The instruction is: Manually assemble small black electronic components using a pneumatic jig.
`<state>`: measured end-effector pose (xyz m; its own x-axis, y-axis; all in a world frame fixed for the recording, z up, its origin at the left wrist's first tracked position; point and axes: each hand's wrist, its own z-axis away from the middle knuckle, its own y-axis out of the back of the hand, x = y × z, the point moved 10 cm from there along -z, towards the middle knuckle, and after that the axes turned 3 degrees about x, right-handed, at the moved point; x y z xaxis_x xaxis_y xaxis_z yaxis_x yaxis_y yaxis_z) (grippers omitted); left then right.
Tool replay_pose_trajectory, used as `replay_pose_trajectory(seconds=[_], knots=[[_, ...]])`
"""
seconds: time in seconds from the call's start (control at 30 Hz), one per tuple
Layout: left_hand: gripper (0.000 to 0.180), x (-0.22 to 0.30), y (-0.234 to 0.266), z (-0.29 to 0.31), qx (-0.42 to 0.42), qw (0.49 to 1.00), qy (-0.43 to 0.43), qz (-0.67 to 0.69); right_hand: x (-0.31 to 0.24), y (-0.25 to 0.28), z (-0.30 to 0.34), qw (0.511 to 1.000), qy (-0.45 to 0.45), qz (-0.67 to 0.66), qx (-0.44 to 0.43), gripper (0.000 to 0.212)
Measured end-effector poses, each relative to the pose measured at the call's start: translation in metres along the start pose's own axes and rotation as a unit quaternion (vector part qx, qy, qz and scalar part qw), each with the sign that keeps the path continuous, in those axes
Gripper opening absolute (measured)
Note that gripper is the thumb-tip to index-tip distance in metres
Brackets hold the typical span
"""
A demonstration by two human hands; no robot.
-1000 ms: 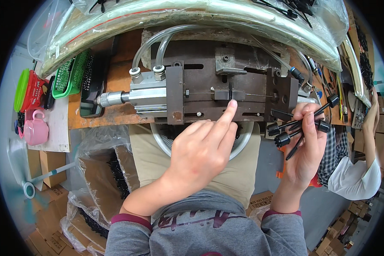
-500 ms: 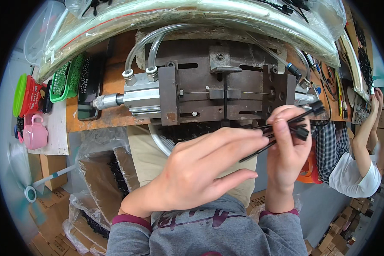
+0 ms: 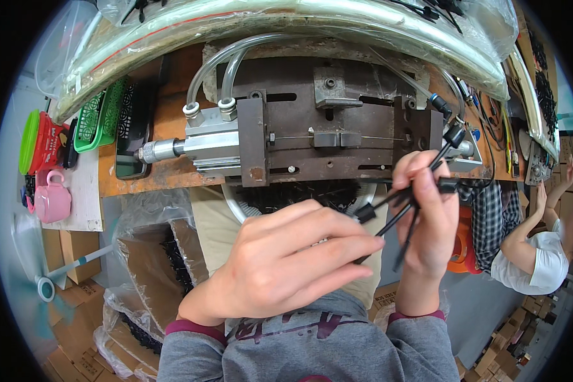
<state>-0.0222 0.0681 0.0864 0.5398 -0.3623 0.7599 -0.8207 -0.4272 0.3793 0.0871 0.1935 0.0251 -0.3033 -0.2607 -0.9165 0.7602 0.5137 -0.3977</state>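
My right hand [image 3: 430, 210] pinches a small bunch of thin black sticks with block-shaped heads [image 3: 451, 184]; they fan out in several directions. My left hand [image 3: 286, 258] is beside it, back upward, with fingers stretched and thumb apart. Its fingertips touch or nearly touch the lower sticks; the underside of the hand is hidden. Just beyond both hands stands a dark metal clamping fixture [image 3: 299, 162]. Two small grey blocks [image 3: 337, 139] on a thin rod sit in its middle with nothing lying across them. Silver cylinders [image 3: 213, 149] flank the fixture.
Black pieces fill a round container [image 3: 293, 196] at my lap. Clear hoses [image 3: 229, 70] arch above the fixture. On the left are a green basket [image 3: 99, 124] and a pink cup [image 3: 52, 198]; open cartons [image 3: 149, 267] stand below. Another person [image 3: 535, 254] works at the far right.
The black stick that lay across the fixture's middle blocks is gone from there. My left hand has shifted slightly left and down. The bunch in my right hand is spread wider.
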Motion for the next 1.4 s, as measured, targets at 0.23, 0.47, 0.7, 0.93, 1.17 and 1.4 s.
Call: replay_pose_trajectory(seconds=[0.23,0.47,0.7,0.93,1.17,1.4], knots=[[0.035,-0.011,0.013,0.01,0.077,0.995,0.031,-0.053,-0.022,0.032,-0.008,0.99,0.079,-0.106,0.053,0.009],[0.029,-0.029,-0.024,0.008,0.031,0.953,0.002,-0.301,-0.029,0.027,0.006,0.981,0.167,-0.069,0.071,0.015],[0.028,-0.032,-0.025,0.0,0.025,0.943,-0.006,-0.332,-0.018,0.018,0.009,0.993,0.096,-0.007,0.062,0.021],[0.028,-0.038,-0.007,0.001,0.042,0.984,0.042,-0.171,-0.031,0.005,0.016,0.983,0.109,0.119,0.087,0.013],[0.048,-0.004,0.003,-0.008,-0.007,0.978,0.11,0.177,-0.058,-0.065,0.065,0.65,0.516,0.552,-0.084,0.038],[0.036,0.005,0.015,0.003,0.028,0.998,0.053,0.032,-0.06,-0.06,0.061,0.606,0.571,0.551,-0.05,0.032]])
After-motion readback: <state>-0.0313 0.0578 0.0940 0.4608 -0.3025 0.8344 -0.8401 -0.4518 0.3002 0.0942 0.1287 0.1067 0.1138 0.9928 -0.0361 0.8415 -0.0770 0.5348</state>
